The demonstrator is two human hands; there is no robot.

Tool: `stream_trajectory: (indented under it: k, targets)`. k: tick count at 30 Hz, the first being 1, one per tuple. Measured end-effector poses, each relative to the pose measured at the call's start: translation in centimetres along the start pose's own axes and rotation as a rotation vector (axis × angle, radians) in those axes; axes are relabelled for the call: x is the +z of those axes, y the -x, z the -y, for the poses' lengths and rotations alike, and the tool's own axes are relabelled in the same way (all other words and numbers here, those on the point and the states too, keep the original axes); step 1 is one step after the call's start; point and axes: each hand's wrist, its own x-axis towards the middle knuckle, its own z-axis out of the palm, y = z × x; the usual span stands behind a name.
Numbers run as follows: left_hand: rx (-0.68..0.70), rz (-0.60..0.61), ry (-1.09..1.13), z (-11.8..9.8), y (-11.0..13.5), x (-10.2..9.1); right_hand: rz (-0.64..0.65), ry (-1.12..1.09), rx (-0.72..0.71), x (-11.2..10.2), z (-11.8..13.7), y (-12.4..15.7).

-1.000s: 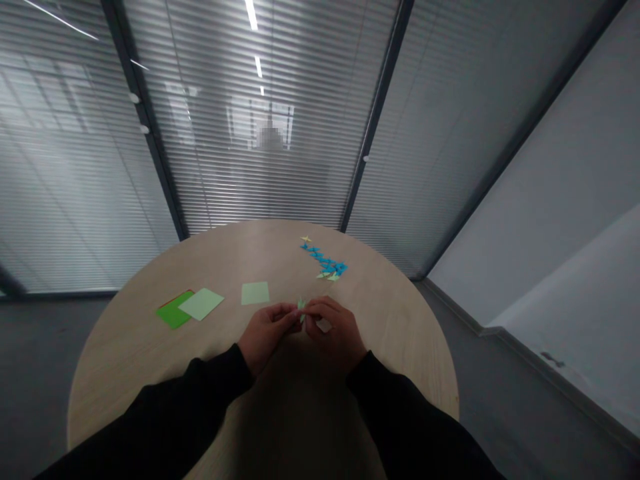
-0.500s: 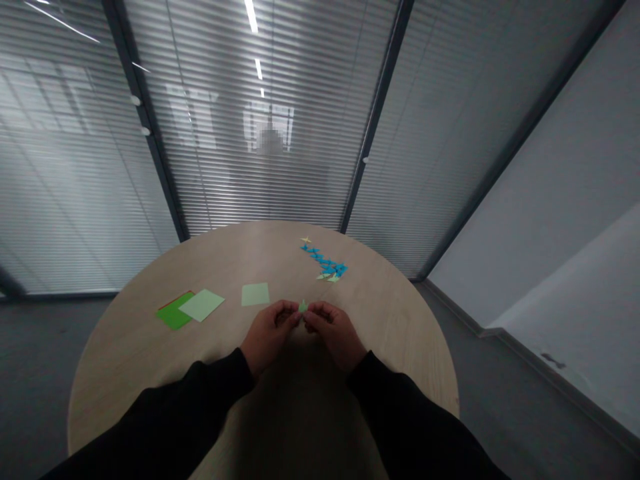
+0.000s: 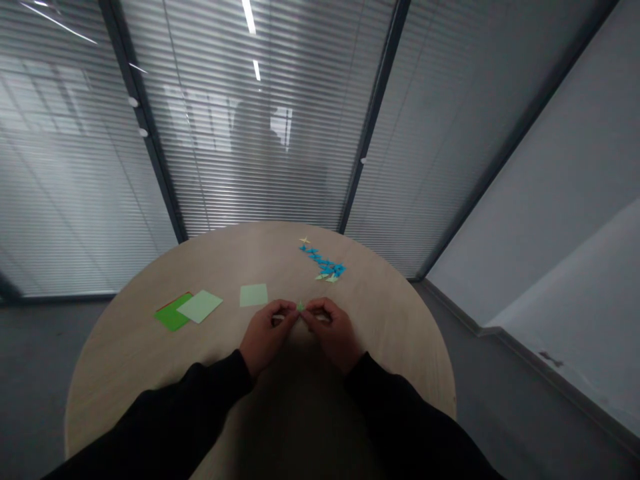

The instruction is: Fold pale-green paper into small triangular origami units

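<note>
The left hand (image 3: pixel 264 337) and right hand (image 3: pixel 332 327) pinch a tiny pale green paper fold (image 3: pixel 301 306) midway between them, its long axis too small to tell. A pale green paper square (image 3: pixel 253 295) lies just beyond the left hand, and a line of blue paper folds (image 3: pixel 323 264) lies farther out on the round table (image 3: pixel 385 320).

Pale green origami piece (image 3: pixel 301 306); bright blue origami row (image 3: pixel 323 262)

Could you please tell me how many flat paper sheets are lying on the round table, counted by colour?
Pale green paper squares: 2
Bright green paper sheet: 1
Orange paper sheet, only its edge showing beneath the bright green one: 1
Total: 4
</note>
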Motion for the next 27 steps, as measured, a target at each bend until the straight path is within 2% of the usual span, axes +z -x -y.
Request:
stream_trajectory:
  k: [8, 12, 16, 22, 27]
  targets:
    - [-0.011, 0.011, 0.041, 0.01, 0.04, 0.05, 0.047, 0.077, -0.096, -0.05, 0.11, 0.10]
    - [-0.013, 0.047, 0.077, 0.07, 0.07, 0.08, 0.058, 0.073, -0.108, -0.15, -0.03, 0.06]
    - [0.024, 0.022, 0.128, 0.34, 0.10, 0.09, 0.085, 0.070, -0.120, -0.21, 0.19, 0.05]
    - [0.116, -0.044, 0.006, 0.58, 0.29, 0.07, 0.097, 0.029, -0.123, -0.19, 0.30, 0.05]
    - [0.121, -0.052, -0.011, 0.23, 0.36, 0.24, 0.053, 0.056, -0.151, -0.20, 0.07, -0.01]
